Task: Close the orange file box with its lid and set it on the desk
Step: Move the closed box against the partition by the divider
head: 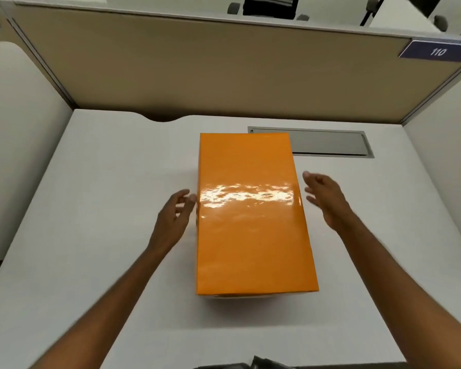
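Now the lidded orange box (253,214) sits mid-counter (104,182). Your fingers (183,199) are spread, holding nothing, left hand (171,222) brushing its side; a nudge could skew the lid.

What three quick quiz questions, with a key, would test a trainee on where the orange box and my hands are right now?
1. True or false: the lid is on the orange file box.
2. Which hand is nearer the box: the left hand or the right hand?
3. Multiple choice: the grey cable hatch in the white desk lies A) under the left forearm, B) beyond the box, partly behind its far right corner, C) at the near edge.

Key: 1 true; 2 left, fingertips at its side; 3 B.
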Motion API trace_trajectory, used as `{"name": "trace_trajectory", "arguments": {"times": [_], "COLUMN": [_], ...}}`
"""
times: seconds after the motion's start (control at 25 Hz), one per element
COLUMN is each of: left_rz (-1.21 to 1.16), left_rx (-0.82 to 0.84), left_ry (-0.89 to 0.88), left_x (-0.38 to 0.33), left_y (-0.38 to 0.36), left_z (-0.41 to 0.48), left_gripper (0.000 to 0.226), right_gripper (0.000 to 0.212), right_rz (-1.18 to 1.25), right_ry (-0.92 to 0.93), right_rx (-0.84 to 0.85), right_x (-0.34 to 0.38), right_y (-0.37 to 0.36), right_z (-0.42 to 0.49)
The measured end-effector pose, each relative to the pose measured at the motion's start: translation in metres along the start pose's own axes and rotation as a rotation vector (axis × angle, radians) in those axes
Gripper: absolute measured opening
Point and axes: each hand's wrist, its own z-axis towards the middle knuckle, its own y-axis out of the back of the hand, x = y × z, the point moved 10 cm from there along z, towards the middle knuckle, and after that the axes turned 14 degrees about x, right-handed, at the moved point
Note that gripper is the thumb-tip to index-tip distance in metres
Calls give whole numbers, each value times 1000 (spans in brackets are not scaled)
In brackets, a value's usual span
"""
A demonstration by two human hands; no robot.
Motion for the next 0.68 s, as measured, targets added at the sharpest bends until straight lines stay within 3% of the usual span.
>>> {"name": "trace_trajectory", "arguments": {"times": [0.12,0.28,0.44,0.56,0.68], "left_rz": [49,-14,94,69,2], "left_rx": [-32,7,-24,-66,-121], "left_ry": [-54,57,49,69,26], "left_x": [-45,-68,-69,-54,-51], "left_y": [10,16,20,22,14], "left_z": [67,143,170,174,172], "left_gripper": [55,61,57,64,55], "right_gripper": [56,59,56,55,61], "right_rz": [-97,-127,-275,-170,-54], "right_ry": [97,51,40,-10,-15], "right_rx": [-73,-28,-70,-46,-67], "right_x": [47,65,65,52,38], "right_y": [-5,-20,-15,-7,-9], "right_z": [48,105,136,146,143]}}
